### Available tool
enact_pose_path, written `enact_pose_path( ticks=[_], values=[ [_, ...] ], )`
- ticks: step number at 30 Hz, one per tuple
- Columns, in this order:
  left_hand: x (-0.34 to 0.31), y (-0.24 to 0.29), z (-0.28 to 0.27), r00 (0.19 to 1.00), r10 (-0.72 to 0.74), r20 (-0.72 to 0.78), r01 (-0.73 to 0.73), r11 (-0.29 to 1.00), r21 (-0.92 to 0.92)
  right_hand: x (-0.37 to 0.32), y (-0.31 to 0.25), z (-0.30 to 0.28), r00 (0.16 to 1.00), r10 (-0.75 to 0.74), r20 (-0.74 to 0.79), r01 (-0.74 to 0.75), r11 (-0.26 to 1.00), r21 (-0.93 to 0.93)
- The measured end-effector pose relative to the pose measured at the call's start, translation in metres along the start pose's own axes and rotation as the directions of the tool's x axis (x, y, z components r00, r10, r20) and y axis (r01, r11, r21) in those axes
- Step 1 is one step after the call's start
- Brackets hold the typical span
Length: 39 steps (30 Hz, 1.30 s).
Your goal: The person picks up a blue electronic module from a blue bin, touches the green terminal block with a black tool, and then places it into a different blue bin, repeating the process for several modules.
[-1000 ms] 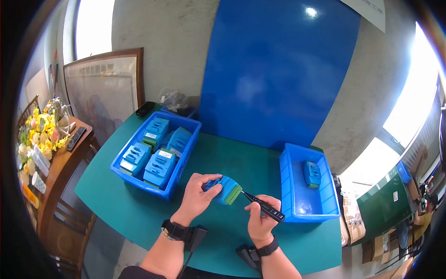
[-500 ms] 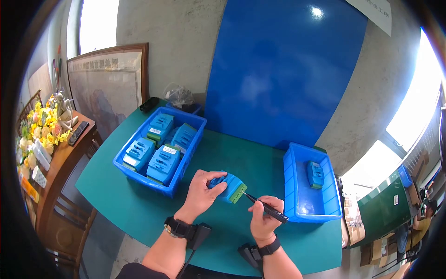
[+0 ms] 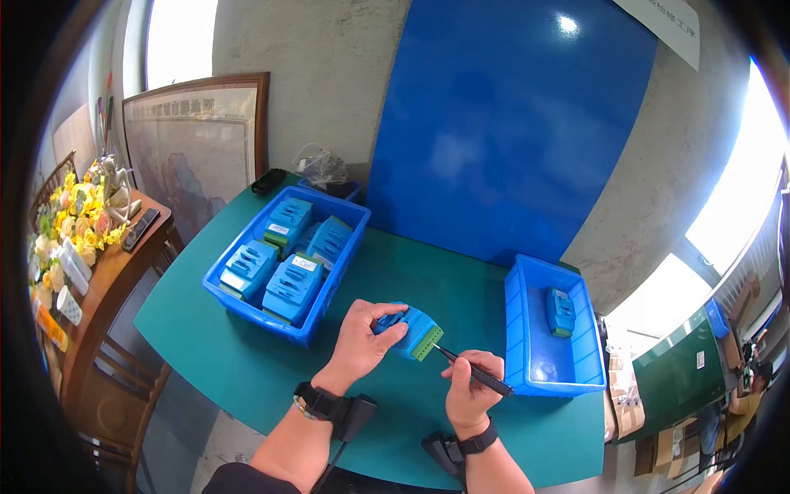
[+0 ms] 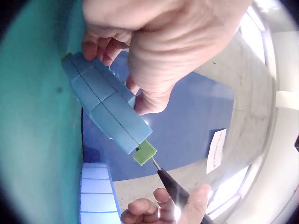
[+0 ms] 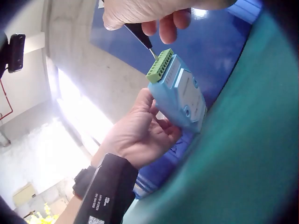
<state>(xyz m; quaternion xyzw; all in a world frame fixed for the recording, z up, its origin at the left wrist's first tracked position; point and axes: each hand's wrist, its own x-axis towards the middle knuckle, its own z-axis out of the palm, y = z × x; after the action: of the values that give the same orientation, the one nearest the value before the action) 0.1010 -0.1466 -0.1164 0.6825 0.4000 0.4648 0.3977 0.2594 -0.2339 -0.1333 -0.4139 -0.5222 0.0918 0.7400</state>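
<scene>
My left hand (image 3: 362,339) pinches a blue module (image 3: 413,329) above the table, its green terminal block (image 3: 427,342) facing right. A black screwdriver (image 3: 485,377) is gripped in my right hand (image 3: 473,391), and its thin metal tip meets the terminal block. In the left wrist view the module (image 4: 105,100) hangs tilted from the fingers, with the screwdriver (image 4: 174,187) at the green block (image 4: 145,153). The right wrist view shows the tip at one of the openings in the green block (image 5: 160,66), while my left hand (image 5: 140,133) holds the module (image 5: 180,93) from below.
A blue bin (image 3: 306,323) at the left holds several blue modules (image 3: 294,286). Another blue bin (image 3: 539,385) at the right holds one module (image 3: 561,311). Both stand on the green table (image 3: 206,329). A blue panel (image 3: 510,132) rises behind, and a wooden side table (image 3: 107,284) with flowers stands left.
The module and both hands sit slightly farther right in the head view, which has itself shifted a little. The screwdriver tip stays at the green block, and both holds are unchanged.
</scene>
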Motion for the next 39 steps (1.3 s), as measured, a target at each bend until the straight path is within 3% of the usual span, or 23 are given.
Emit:
enact_pose_path(
  ticks=[3,12,18,21,27,39],
  values=[
    [0.0007,-0.0042,0.0006,1.000,-0.010,-0.005,0.010,1.000,0.012,0.0005,-0.0037,0.0011,0.997,0.072,-0.012,-0.073,0.997,-0.004],
    [0.0006,-0.0022,0.0000,0.999,0.028,-0.027,-0.028,1.000,0.003,0.0016,-0.0073,-0.0002,0.996,-0.079,-0.030,0.080,0.997,0.023],
    [0.0011,-0.0066,0.0020,0.999,0.043,-0.019,-0.043,0.999,-0.001,-0.0003,-0.0033,-0.0007,1.000,-0.012,0.020,0.013,0.998,-0.059],
    [0.0011,-0.0051,0.0010,1.000,0.015,-0.009,-0.015,1.000,-0.017,-0.0001,-0.0045,-0.0005,0.999,-0.013,-0.036,0.014,0.999,0.035],
    [0.0015,-0.0092,0.0022,0.999,0.026,-0.025,-0.026,1.000,-0.007,-0.0026,-0.0070,0.0028,0.999,0.043,0.009,-0.044,0.998,0.035],
    [0.0016,-0.0067,0.0006,1.000,0.006,-0.022,-0.005,1.000,0.009,-0.0050,-0.0044,0.0025,0.998,0.005,0.055,-0.005,1.000,0.015]
  ],
)
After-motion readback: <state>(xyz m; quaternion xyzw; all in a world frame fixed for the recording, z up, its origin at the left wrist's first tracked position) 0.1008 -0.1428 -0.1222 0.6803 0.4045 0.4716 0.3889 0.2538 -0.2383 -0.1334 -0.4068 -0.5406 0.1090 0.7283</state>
